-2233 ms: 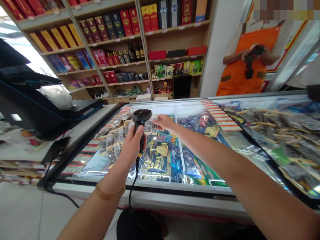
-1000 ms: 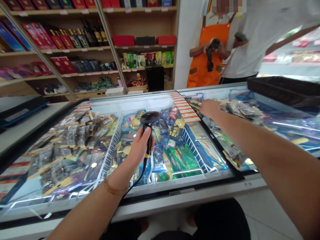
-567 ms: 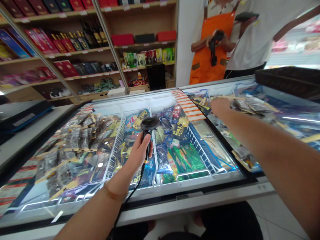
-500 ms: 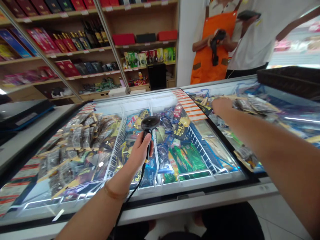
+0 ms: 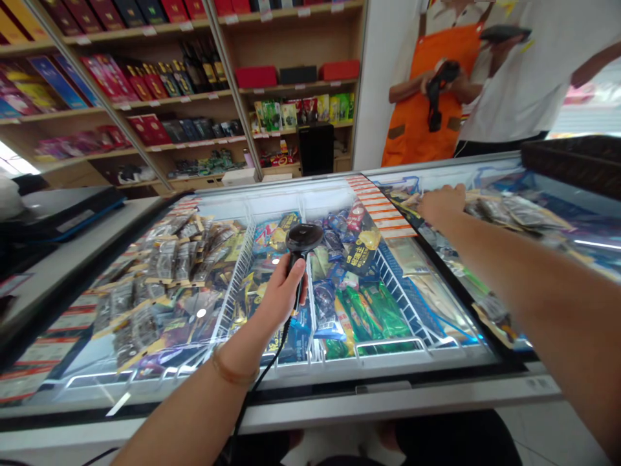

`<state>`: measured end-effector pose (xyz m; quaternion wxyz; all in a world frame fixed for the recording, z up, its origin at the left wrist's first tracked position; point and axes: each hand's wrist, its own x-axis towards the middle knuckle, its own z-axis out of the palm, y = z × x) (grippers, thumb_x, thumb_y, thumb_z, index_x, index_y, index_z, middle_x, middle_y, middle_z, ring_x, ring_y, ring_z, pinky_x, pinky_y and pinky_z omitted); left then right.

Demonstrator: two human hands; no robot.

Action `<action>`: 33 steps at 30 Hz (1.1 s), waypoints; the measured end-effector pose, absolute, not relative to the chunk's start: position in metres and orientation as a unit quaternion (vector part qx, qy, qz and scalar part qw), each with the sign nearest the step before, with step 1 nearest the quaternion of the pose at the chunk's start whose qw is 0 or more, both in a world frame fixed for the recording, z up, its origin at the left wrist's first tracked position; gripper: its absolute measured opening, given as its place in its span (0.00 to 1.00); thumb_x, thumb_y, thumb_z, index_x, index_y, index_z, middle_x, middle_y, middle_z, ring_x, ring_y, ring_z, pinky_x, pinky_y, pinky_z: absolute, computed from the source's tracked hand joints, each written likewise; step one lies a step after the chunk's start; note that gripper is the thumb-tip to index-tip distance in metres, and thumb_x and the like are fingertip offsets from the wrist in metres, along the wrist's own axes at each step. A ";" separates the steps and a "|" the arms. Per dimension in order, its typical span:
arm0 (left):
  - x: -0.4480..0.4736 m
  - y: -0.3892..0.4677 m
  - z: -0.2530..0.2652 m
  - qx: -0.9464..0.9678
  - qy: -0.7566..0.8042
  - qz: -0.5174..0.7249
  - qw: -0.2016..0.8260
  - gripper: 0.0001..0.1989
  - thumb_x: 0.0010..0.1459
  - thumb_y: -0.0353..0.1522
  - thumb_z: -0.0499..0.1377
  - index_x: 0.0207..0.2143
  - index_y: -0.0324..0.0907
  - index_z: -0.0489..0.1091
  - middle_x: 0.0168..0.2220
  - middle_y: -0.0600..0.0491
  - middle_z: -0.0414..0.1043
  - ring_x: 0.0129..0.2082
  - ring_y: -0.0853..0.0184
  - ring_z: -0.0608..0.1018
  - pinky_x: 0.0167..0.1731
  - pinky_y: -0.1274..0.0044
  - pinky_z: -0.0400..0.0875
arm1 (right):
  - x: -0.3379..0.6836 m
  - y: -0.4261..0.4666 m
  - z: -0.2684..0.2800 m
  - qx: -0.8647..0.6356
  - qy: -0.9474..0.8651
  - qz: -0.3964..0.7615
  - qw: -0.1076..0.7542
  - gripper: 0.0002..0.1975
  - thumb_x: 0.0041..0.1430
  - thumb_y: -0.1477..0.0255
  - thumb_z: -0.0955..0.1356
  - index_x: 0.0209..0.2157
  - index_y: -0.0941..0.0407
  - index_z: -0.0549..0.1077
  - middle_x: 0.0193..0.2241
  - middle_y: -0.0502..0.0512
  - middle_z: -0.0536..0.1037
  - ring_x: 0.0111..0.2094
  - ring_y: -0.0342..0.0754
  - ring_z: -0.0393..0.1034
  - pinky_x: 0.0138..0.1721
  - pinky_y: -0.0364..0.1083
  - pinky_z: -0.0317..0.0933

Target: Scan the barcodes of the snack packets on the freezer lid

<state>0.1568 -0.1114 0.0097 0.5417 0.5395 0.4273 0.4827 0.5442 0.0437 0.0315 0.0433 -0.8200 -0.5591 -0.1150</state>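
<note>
Black plastic makes up the handheld scanner (image 5: 304, 237) near the centre of the head view, held upright by the person's left hand (image 5: 286, 285); the fingers are wrapped around its handle, with the thumb along the near side. Its cable (image 5: 269, 369) hangs down toward half past six, passing a thin bracelet (image 5: 233, 374) worn on the left wrist at seven o'clock. Below the scanner, under glass, a freezer (image 5: 334, 406) holds white wire baskets (image 5: 233, 278): green packets (image 5: 388, 317) lie between four and five o'clock, and clear packs of brown food (image 5: 167, 259) are heaped toward nine. Between two and three o'clock, the right hand (image 5: 442, 202) is over the neighbouring freezer's goods, its knuckles up and fingers bent; the fingertips are hidden, so whether they pinch anything cannot be told. Dark packs (image 5: 517, 210) lie just beside it, and a dark brown tray (image 5: 575, 162) sits farther right at the same hour. Stocked shelves (image 5: 286, 42) stretch from ten o'clock past twelve. Between one and two, a person in an orange apron (image 5: 422, 123) holds a black device (image 5: 441, 81); at two stands someone in a white top (image 5: 519, 97).
</note>
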 end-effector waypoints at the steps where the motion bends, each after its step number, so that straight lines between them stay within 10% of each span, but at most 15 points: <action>1: 0.157 -0.111 0.010 0.538 0.427 0.483 0.542 0.26 0.54 0.57 0.62 0.35 0.45 0.61 0.21 0.61 0.67 0.13 0.75 0.67 0.13 0.80 0.58 | 0.541 0.043 0.036 -0.809 -0.570 -0.138 0.037 0.15 0.67 0.73 0.67 0.45 0.71 0.81 0.47 0.81 0.78 0.57 0.62 0.66 0.53 0.58 0.46; 17: 0.154 -0.108 0.008 0.519 0.442 0.496 0.538 0.27 0.54 0.57 0.63 0.35 0.45 0.60 0.21 0.62 0.67 0.13 0.75 0.67 0.14 0.81 0.58 | 0.354 0.038 0.043 -0.614 -0.771 0.073 0.154 0.26 0.52 0.45 0.74 0.32 0.56 0.82 0.34 0.64 0.82 0.46 0.63 0.77 0.47 0.53 0.67; 26: 0.154 -0.105 0.003 0.522 0.428 0.500 0.543 0.28 0.53 0.57 0.63 0.35 0.45 0.60 0.20 0.62 0.67 0.12 0.75 0.66 0.12 0.81 0.57 | 0.360 0.056 0.018 -0.599 -0.759 0.231 0.112 0.25 0.21 0.55 0.84 0.20 0.53 0.76 0.18 0.54 0.74 0.33 0.61 0.78 0.36 0.55 0.70; 33: 0.155 -0.108 0.006 0.524 0.432 0.492 0.545 0.27 0.54 0.56 0.63 0.35 0.45 0.60 0.21 0.62 0.67 0.12 0.76 0.67 0.13 0.81 0.58 | 0.368 0.052 0.032 -0.502 -0.734 0.283 0.359 0.23 0.39 0.53 0.79 0.29 0.55 0.74 0.22 0.50 0.75 0.28 0.48 0.71 0.31 0.46 0.66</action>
